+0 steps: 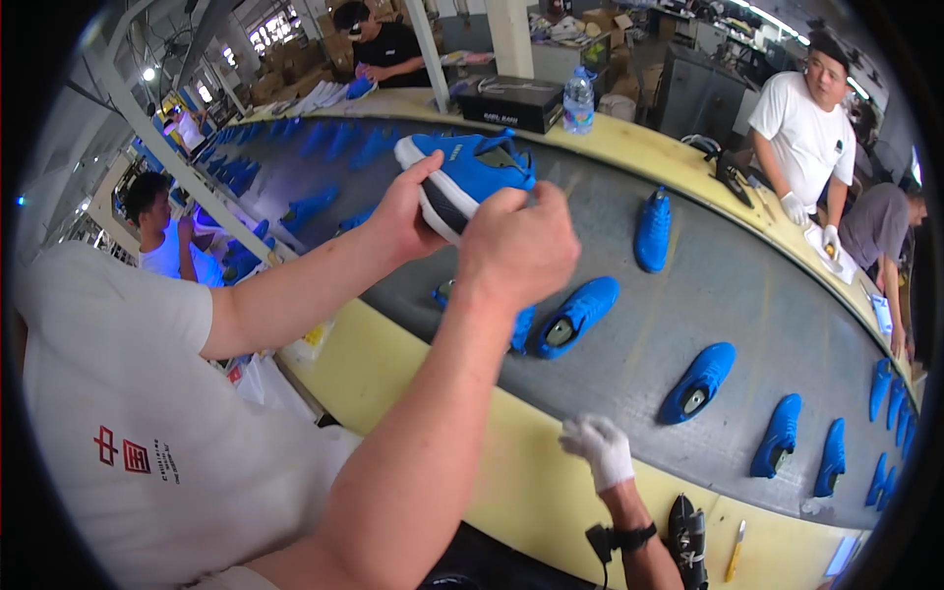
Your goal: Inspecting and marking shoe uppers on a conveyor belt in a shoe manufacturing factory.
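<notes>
My right hand (600,450), in a white glove, hangs over the pale yellow near ledge (501,447). Its fingers are loosely bent and a little apart, and nothing shows in them. A black strap with a small box and cable circles the wrist. My left hand is out of sight. Close on my left, a co-worker's bare hands (516,246) hold a blue sneaker (482,162) with a white and black sole. Nearest to my hand on the grey belt (619,388) are a blue sneaker (580,317) and another blue sneaker (698,383).
Beside my wrist lie a black object with white marks (685,541) and a slim yellow tool (736,551). Several blue shoes line the belt. Across it stand a black box (511,103), a water bottle (579,100) and a gloved co-worker (806,138). The near co-worker's arms cross the left side.
</notes>
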A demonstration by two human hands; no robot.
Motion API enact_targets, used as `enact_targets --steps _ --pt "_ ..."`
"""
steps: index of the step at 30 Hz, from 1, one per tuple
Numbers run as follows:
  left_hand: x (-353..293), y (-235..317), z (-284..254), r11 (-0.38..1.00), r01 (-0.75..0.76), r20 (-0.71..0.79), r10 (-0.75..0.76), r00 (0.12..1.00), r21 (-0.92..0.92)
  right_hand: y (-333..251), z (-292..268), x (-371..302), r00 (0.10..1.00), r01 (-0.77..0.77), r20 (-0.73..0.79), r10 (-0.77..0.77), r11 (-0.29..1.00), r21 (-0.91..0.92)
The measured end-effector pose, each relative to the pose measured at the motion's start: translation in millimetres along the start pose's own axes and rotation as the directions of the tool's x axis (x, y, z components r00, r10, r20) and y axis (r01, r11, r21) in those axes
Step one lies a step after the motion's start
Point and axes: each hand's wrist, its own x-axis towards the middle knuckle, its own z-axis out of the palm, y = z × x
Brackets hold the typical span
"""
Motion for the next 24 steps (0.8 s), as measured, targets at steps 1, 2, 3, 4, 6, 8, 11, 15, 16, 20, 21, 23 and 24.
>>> enact_targets --steps 1,2,3,4,6,8,11,15,16,20,21,23,24 --pt "3 -4 9 0.977 -0.105 0.045 0.098 0.994 0.183 1 -5 -12 1.000 -0.022 0.006 0.022 0.999 -0.039" --pt "6 -7 14 0.958 -0.199 0.167 0.165 0.972 0.208 4 -8 -24 1.000 -0.007 0.010 0.008 0.999 -0.039" --pt "10 -11 16 0.968 -0.200 0.265 0.154 0.952 0.155 7 -13 -36 1.000 -0.016 0.002 0.016 0.999 -0.035" --pt "15 -16 16 0.968 -0.214 0.329 0.161 0.931 0.130 8 -20 -47 0.999 -0.033 0.014 0.035 0.997 -0.074" --pt "23 -22 12 0.943 -0.220 0.390 0.109 0.914 0.251 14 -29 -65 0.999 -0.043 -0.014 0.042 0.991 -0.124" --pt "29 -25 6 0.965 -0.165 0.411 0.069 0.909 0.203 21 -39 -82 0.998 -0.064 -0.025 0.061 0.991 -0.120" --pt "35 -26 2 0.969 -0.141 0.404 0.048 0.913 0.204 36 -47 -94 0.998 -0.069 -0.005 0.069 0.989 -0.128" --pt "42 -20 -7 0.981 -0.078 0.383 0.004 0.924 0.177 46 -48 -103 0.997 -0.057 0.035 0.063 0.985 -0.160" --pt "43 -17 -10 0.988 -0.070 0.393 0.011 0.919 0.136 45 -47 -107 0.998 -0.055 0.034 0.062 0.986 -0.159" --pt "42 -3 -17 0.999 -0.039 0.364 0.027 0.931 0.025 30 -44 -128 1.000 0.029 0.006 -0.028 0.986 -0.164" --pt "42 0 -15 0.999 -0.045 0.360 0.033 0.932 0.023 25 -44 -134 0.999 0.032 -0.003 -0.033 0.980 -0.198" --pt "38 16 -7 0.986 -0.016 0.283 -0.032 0.958 0.167 16 -46 -149 0.998 0.060 0.004 -0.061 0.970 -0.234" --pt "37 23 0 0.962 -0.067 0.281 -0.011 0.960 0.266 13 -47 -155 0.995 0.095 -0.001 -0.099 0.955 -0.281"
